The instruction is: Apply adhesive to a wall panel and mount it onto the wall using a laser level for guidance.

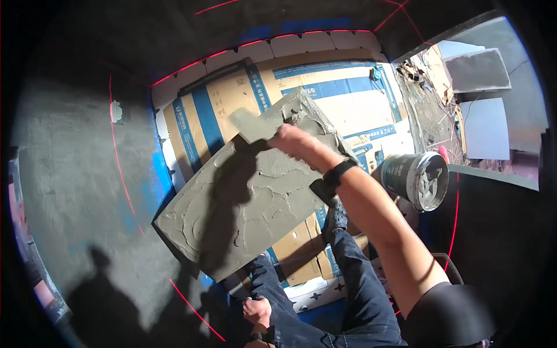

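Note:
My right hand (287, 141) is closed on a flat trowel, whose grey-coated blade (249, 126) sits at the upper left edge of a large slab; my fingers hide its handle. Wet grey mortar (272, 191) covers the slab in ridges and swirls, thicker toward the far end, where a rougher band and a dark gap show. The slab (210, 277) lies at a slant in front of my legs, and my arm's shadow crosses it. My left hand (257, 310) is a closed fist against my left thigh. Whatever its curled fingers hold, if anything, is hidden.
Cardboard sheets (342, 81) with blue bands cover the floor. A bucket (429, 181) with mortar on its rim stands at the right. A small teal tool (376, 74) lies at the far right. Dark walls with red laser lines enclose the space; debris (426, 87) lies beyond an opening.

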Demonstrator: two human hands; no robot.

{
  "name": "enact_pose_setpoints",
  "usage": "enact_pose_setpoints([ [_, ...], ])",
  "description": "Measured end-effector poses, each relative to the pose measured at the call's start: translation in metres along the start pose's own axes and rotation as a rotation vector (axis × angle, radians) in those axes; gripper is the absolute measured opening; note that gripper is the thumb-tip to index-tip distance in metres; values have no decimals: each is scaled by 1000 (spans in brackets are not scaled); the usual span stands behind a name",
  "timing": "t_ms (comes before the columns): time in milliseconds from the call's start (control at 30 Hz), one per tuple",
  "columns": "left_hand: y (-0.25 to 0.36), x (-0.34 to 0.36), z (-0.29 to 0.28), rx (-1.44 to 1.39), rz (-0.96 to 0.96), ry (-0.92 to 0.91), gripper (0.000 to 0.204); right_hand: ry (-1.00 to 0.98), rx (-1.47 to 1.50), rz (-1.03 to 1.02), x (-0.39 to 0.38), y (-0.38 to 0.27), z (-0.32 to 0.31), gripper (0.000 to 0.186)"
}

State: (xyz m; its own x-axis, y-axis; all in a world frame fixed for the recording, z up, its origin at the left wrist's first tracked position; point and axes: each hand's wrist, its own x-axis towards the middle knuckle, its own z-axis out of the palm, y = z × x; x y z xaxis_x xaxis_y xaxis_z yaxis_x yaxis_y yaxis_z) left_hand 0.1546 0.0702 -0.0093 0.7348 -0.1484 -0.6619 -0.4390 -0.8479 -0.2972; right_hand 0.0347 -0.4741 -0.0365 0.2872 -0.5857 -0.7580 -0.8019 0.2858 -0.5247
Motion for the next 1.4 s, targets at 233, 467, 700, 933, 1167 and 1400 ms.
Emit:
enact_pose_setpoints([
  [233, -8, 2, 14, 15, 13, 37, 33, 217, -89, 7, -44, 43, 14, 55],
  [467, -8, -1, 22, 26, 121, 120, 29, 319, -253, 58, -81, 127, -21, 44],
  [700, 11, -11, 11, 63, 79, 62, 32, 455, -284, -96, -78, 192, -61, 41],
  [933, -12, -5, 25, 76, 97, 118, 30, 164, -491, -217, -94, 219, -15, 33],
  [1167, 3, -11, 39, 83, 27, 212, 31, 313, -132, 27, -164, 249, 69, 35],
  [1400, 7, -13, 31, 119, 64, 90, 36, 454, -331, 151, -206, 273, 57, 32],
])
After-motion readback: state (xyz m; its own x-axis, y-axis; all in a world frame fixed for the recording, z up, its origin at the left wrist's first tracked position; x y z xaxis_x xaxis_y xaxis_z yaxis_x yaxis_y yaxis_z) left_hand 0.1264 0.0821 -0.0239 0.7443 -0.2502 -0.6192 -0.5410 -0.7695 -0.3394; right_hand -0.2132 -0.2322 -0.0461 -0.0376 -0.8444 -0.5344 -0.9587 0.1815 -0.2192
